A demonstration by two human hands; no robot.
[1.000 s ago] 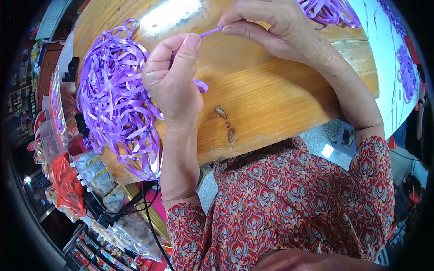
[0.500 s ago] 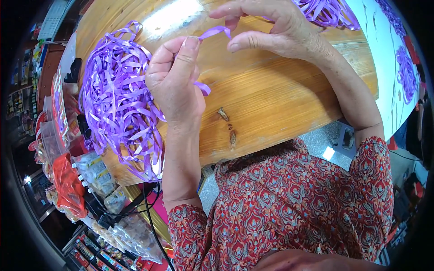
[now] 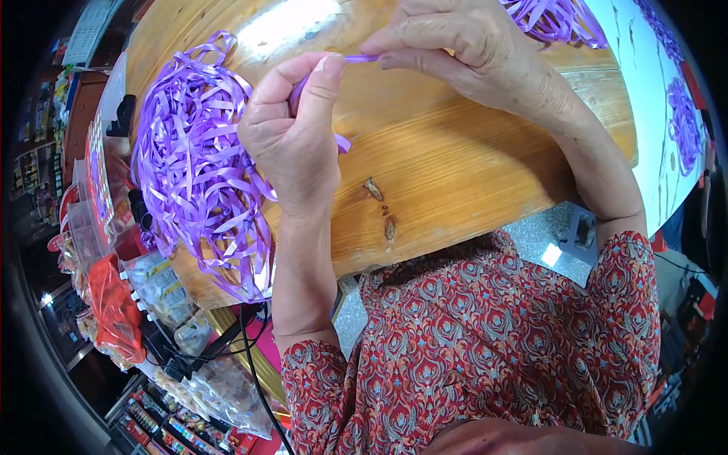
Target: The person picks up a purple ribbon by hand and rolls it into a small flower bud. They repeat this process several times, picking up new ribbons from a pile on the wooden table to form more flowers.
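A narrow purple ribbon (image 3: pixel 361 58) stretches across the short gap between my two hands, above the wooden table. My left hand (image 3: pixel 292 129) is closed, pinching it between thumb and forefinger. A bit of ribbon pokes out past the heel of that hand. Its other end sits in the pinched thumb and forefinger of my right hand (image 3: pixel 462 49). Left of my left hand lies a big tangled heap of purple ribbons (image 3: pixel 193 152). Part of a second ribbon pile (image 3: pixel 557 21) shows beyond my right hand.
The wooden table (image 3: pixel 470 174) has a curved, worn front edge. On its right stands a white marbled surface (image 3: pixel 641 98) with more purple ribbon bundles (image 3: pixel 682 125). Packaged goods, a red plastic bag (image 3: pixel 114 303) and black cables (image 3: pixel 246 353) crowd the left side.
My right thumb and fingers have closed on the ribbon's free end, which was loose between them before. The ribbon now runs straight instead of curling. My left hand has shifted slightly.
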